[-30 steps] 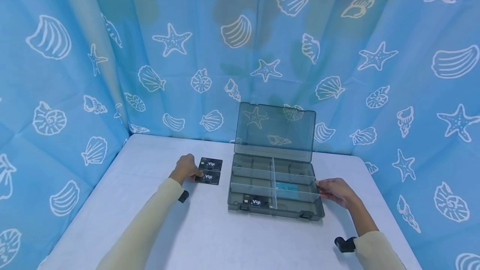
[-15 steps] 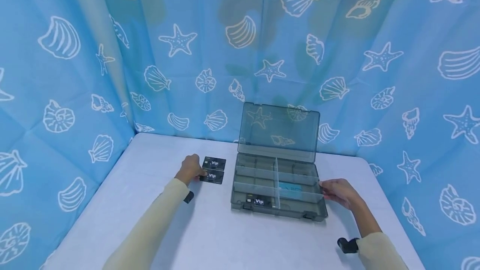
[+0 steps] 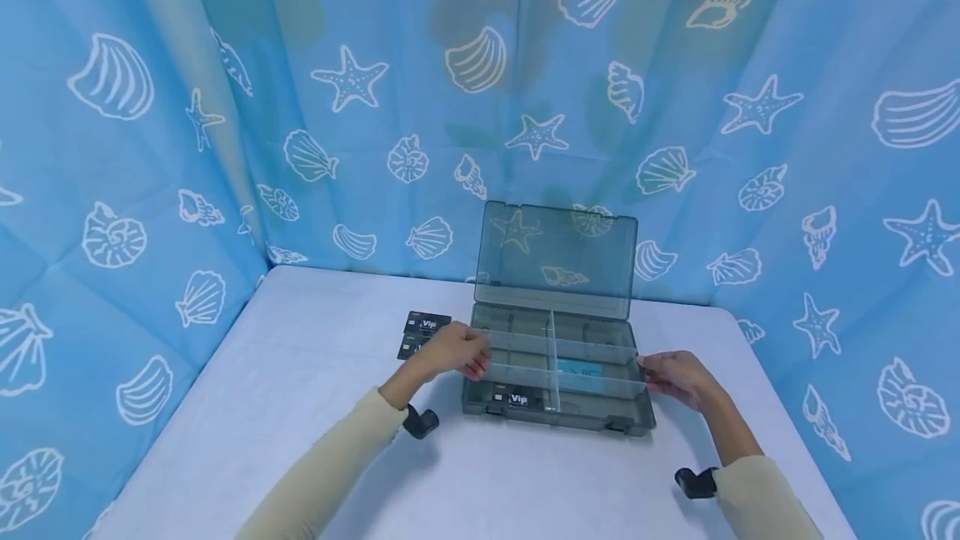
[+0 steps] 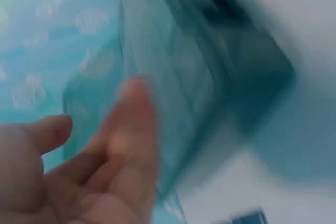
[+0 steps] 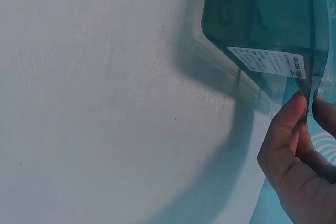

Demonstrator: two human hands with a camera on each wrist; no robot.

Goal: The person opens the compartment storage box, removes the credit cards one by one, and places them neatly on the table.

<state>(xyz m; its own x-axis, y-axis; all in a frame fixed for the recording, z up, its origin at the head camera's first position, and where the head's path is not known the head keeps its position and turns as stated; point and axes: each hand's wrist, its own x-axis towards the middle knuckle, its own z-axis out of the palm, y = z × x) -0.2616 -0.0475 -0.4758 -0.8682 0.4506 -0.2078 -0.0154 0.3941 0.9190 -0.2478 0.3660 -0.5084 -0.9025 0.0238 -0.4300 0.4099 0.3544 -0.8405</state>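
Note:
A smoky grey compartment box stands on the table with its see-through lid raised at the back. My right hand pinches its right side wall between thumb and fingers, close to a white label in the right wrist view. My left hand is over the box's left edge. Its thumb and fingers are apart in the blurred left wrist view, with nothing showing between them. One black Vip card lies in the front left compartment, and a blue card lies in the middle right one.
Left of the box, two black Vip cards lie one behind the other: the far card and the near card, partly hidden by my left hand. A white cloth covers the table. Behind it hangs a blue shell-patterned curtain.
My left hand has left the near black card and moved right to the box's left edge. My right hand keeps its hold on the right wall.

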